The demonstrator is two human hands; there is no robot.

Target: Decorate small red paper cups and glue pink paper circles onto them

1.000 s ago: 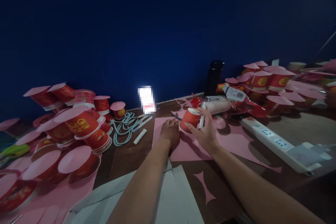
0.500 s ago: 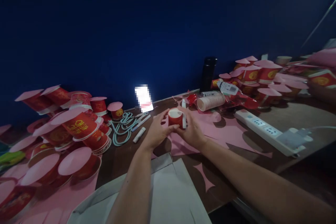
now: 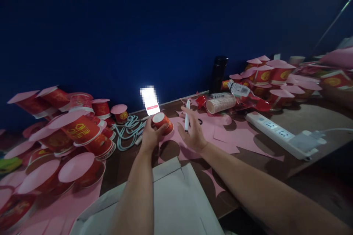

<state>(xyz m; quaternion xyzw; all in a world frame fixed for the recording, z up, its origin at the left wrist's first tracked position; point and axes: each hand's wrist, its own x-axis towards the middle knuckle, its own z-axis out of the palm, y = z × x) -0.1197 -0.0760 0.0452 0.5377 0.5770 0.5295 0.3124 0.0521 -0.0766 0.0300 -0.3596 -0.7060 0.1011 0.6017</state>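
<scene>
My left hand (image 3: 150, 136) grips a small red paper cup (image 3: 162, 122) with a white rim, tilted over the pink paper sheet (image 3: 220, 136). A round hole (image 3: 168, 149) is cut in the pink sheet just below the cup. My right hand (image 3: 193, 132) is beside the cup, apart from it, and pinches a white glue stick (image 3: 187, 115) upright between its fingers while the other fingers spread.
Piles of red cups with pink paper lids lie at the left (image 3: 74, 132) and back right (image 3: 275, 75). A sleeve of stacked cups (image 3: 222, 104), a white power strip (image 3: 275, 131), a dark bottle (image 3: 218, 74), teal scissors (image 3: 128, 130), a lit phone (image 3: 150, 100) and a white sheet (image 3: 176, 198) are around.
The cup passed from my right hand to my left hand and moved left. My right hand let go of it and now keeps only the glue stick.
</scene>
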